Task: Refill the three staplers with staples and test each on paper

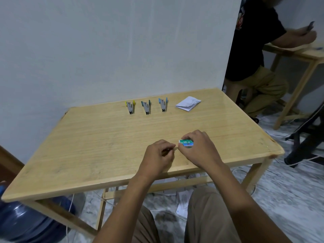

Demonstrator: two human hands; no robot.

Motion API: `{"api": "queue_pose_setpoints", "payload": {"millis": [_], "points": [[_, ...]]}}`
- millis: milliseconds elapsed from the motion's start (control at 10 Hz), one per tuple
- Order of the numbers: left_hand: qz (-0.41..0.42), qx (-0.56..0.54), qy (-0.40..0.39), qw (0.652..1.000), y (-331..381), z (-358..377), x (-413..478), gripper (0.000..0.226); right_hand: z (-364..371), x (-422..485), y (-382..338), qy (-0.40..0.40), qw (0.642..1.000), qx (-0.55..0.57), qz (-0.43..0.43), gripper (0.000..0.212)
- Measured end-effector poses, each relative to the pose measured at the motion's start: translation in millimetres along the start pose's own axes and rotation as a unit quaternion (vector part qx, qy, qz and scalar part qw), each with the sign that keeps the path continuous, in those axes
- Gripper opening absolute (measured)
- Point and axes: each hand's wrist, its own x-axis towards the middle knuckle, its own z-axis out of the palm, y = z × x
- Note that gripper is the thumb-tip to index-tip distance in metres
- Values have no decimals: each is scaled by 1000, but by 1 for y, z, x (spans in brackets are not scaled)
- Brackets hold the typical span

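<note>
Near tabletop front: my right grip is curling round the staple box.
Left grip: curling beside it; I cannot tell its hold.
Far edge: three staplers, paper lying.

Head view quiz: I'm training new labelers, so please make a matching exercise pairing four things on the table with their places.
1 yellow stapler
2 blue stapler
3 folded paper
4 staple box

A gripped by the right hand
B right end of the far row
C left end of the far row
D between green stapler and folded paper

Pairs: 1-C, 2-D, 3-B, 4-A
</note>
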Motion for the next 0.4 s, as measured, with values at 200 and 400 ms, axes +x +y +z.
{"api": "queue_pose_setpoints", "payload": {"millis": [200,400], "points": [[15,-15,-33,999,-2,-2,-4,19,-7,-9,6,-24,1000,-19,-8,30],[-21,-71,-41,996,0,-5,-5,23,-7,-11,9,6,1000,-13,-6,36]]}}
